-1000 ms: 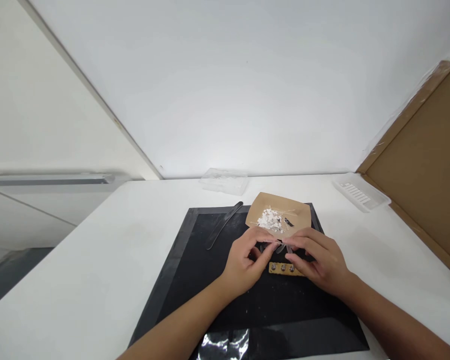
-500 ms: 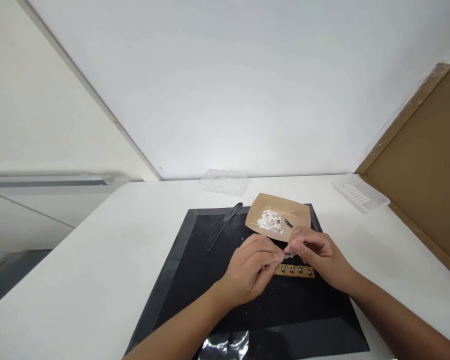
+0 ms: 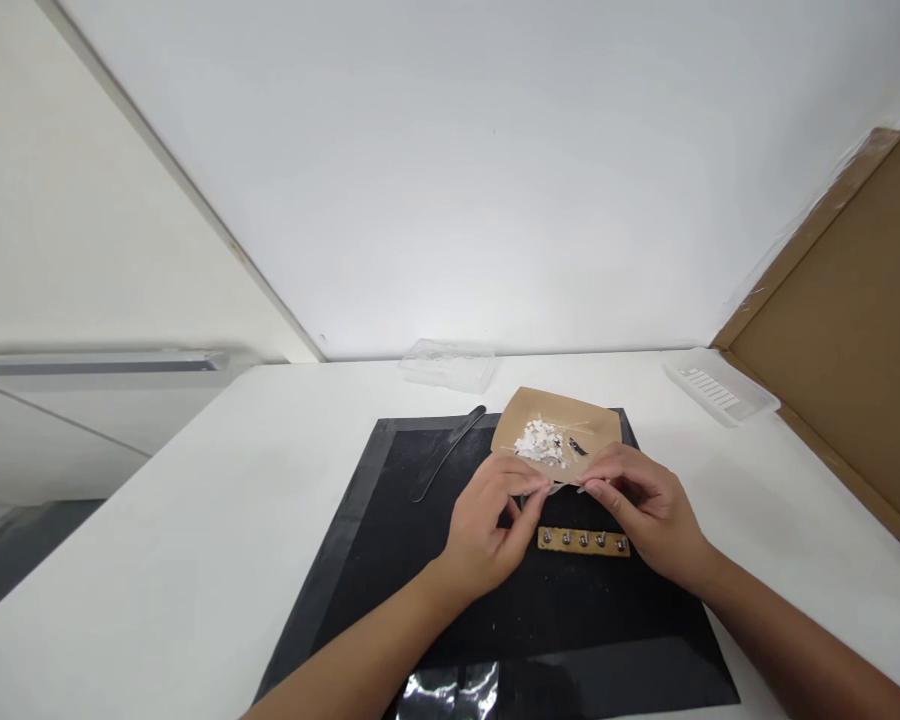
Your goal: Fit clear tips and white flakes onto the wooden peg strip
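My left hand (image 3: pixel 495 520) pinches a thin, greyish translucent strip (image 3: pixel 559 489) between thumb and forefinger. On the other side, my right hand (image 3: pixel 641 505) is closed in a pinch at the strip's right end; the fingertips hide much of it. Both hands are just over the near edge of a brown paper tray (image 3: pixel 600 425) that carries a heap of small white scraps (image 3: pixel 540 441) and a dark sliver (image 3: pixel 577 447). Below the fingers, a narrow yellowish bar (image 3: pixel 583 542) with several shiny metal studs lies on a black mat (image 3: pixel 435 560).
A dark, slim spatula-like tool (image 3: pixel 450 452) lies on the mat left of the tray. Behind it stands a clear plastic box or lid (image 3: pixel 450 366). A translucent tray with white strips (image 3: pixel 722 387) is at the back right, beside a cardboard panel (image 3: pixel 847 330).
Both hands have moved slightly up and away toward the paper tray, and their fingertips are farther apart. The whole studded bar is now uncovered.
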A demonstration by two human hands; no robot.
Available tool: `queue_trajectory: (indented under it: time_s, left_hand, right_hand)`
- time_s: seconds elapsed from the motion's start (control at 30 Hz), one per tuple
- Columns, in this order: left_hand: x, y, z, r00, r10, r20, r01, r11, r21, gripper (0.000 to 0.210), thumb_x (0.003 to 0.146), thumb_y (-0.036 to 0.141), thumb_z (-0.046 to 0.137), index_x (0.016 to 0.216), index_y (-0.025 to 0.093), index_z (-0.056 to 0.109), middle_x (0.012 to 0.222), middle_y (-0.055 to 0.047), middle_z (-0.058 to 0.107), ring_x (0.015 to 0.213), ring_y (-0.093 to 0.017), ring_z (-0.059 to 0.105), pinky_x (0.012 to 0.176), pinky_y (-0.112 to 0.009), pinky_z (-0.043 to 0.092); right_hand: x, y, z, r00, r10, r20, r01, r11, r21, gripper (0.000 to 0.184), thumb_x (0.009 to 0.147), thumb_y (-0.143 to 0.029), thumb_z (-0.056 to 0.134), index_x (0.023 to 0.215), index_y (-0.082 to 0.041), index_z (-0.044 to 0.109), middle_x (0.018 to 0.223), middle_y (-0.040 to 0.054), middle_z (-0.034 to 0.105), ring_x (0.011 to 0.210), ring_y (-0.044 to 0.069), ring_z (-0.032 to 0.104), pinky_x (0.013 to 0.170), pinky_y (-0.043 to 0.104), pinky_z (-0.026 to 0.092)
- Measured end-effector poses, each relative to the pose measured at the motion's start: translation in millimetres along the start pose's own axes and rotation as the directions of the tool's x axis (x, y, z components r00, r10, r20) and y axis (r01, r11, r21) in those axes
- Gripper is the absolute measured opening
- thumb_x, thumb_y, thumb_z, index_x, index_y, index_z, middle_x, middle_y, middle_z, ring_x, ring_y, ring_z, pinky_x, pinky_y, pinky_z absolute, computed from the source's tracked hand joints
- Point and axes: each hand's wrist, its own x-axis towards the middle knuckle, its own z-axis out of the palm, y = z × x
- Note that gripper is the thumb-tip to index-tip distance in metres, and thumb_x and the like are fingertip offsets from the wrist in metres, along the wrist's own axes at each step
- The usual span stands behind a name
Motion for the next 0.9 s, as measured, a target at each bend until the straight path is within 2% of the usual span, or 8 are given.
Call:
queue_trajectory:
  time_s: [0.1,0.23,0.4,0.5,0.7,0.8,0.9]
  left_hand:
    - [-4,-6,2.2,0.991,-0.12,-0.059,0.122,0.992,0.017,0.015,0.098,0.012,0.067,0.109,0.02,0.072,0.099,-0.008,0.072,0.086,-0.016,0.071,0.052,-0.017,0.056]
    - [-6,-11,4.8,0.944,-0.312,-0.11,0.31,0.95,-0.031,0.009,0.1,0.025,0.068,0.106,0.02,0.072,0.101,-0.007,0.07,0.081,-0.014,0.071,0.048,-0.015,0.056]
    - [-7,-13,6.2,0.885,-0.454,-0.107,0.444,0.89,-0.103,0.015,0.101,0.033,0.069,0.105,0.02,0.073,0.104,-0.005,0.07,0.064,-0.008,0.066,0.044,-0.014,0.055]
    - [-6,-13,6.0,0.873,-0.481,-0.081,0.471,0.874,-0.118,0.019,0.1,0.036,0.069,0.104,0.019,0.074,0.103,-0.005,0.072,0.061,-0.008,0.066,0.043,-0.013,0.056]
    - [-3,-8,2.9,0.866,-0.499,-0.031,0.491,0.861,-0.13,0.02,0.094,0.038,0.078,0.101,0.02,0.079,0.102,-0.005,0.079,0.047,-0.005,0.063,0.037,-0.014,0.053]
    - [-1,-7,1.8,0.876,-0.481,-0.034,0.475,0.873,-0.114,0.016,0.09,0.037,0.082,0.093,0.021,0.081,0.095,-0.003,0.081,0.047,-0.007,0.064,0.037,-0.016,0.053]
    - [-1,-6,2.3,0.907,-0.42,-0.036,0.418,0.906,-0.062,0.013,0.088,0.034,0.084,0.086,0.022,0.082,0.082,-0.001,0.08,0.052,-0.01,0.067,0.042,-0.017,0.054]
  right_hand:
    - [-1,3,0,0.997,-0.077,0.017,0.079,0.983,-0.166,0.014,0.103,-0.033,0.068,0.102,-0.027,0.08,0.095,0.0057,0.075,0.085,0.02,0.07,0.065,0.031,0.057]
    - [-3,7,2,0.981,-0.176,0.083,0.194,0.926,-0.324,0.012,0.104,-0.03,0.068,0.107,-0.027,0.079,0.099,0.0057,0.076,0.094,0.022,0.072,0.082,0.038,0.061]
    - [-3,10,5,0.983,-0.168,0.079,0.186,0.911,-0.368,0.013,0.102,-0.031,0.071,0.113,-0.027,0.077,0.103,0.0058,0.078,0.099,0.024,0.072,0.088,0.041,0.061]
    - [-2,8,4,0.981,-0.174,0.084,0.193,0.911,-0.365,0.012,0.103,-0.031,0.07,0.112,-0.028,0.077,0.102,0.0054,0.078,0.099,0.024,0.072,0.088,0.042,0.06]
    - [-1,4,2,0.982,-0.168,-0.087,0.118,0.903,-0.412,0.014,0.106,-0.027,0.061,0.105,-0.026,0.075,0.098,0.0067,0.078,0.09,0.024,0.071,0.081,0.041,0.058]
    - [-1,4,2,0.982,-0.178,-0.059,0.14,0.902,-0.408,0.015,0.105,-0.029,0.063,0.116,-0.027,0.073,0.103,0.0067,0.077,0.091,0.024,0.07,0.083,0.042,0.058]
    - [-3,3,4,0.981,-0.195,0.005,0.183,0.912,-0.368,0.021,0.104,-0.029,0.067,0.124,-0.028,0.07,0.106,0.006,0.077,0.096,0.024,0.07,0.086,0.042,0.059]
